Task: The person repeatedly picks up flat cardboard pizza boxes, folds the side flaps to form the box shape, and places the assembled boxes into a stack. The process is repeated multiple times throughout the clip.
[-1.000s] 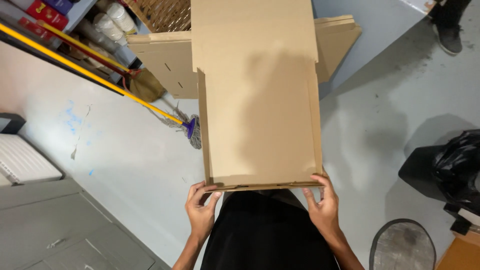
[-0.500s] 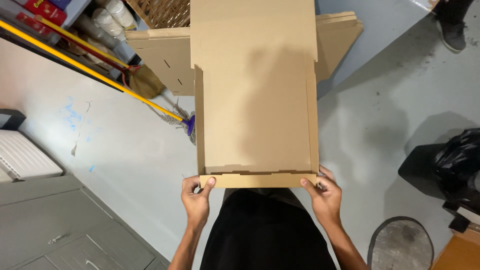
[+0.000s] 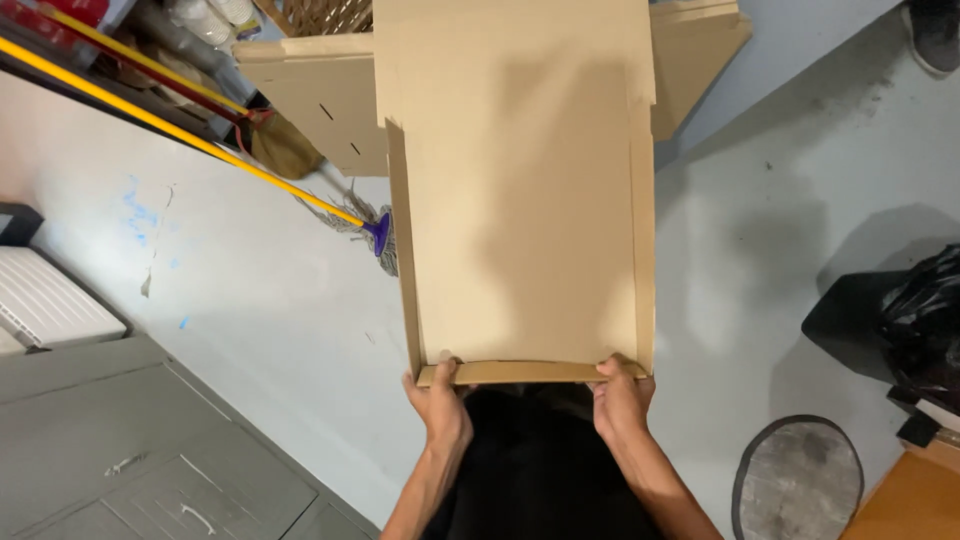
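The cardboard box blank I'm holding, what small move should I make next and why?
Probably press the near flap fully upright. The left hand and right hand each pinch one of its corners, it looks only partly raised, and the side walls of the cardboard blank already stand beside it.

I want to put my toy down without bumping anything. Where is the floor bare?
Bare grey floor lies left of the flat brown cardboard box, between the yellow-handled mop and the grey cabinet. More lies right of the box, before the black plastic bag and round grey mat. The top left is crowded. Both hands, left and right, grip the box's near flap.
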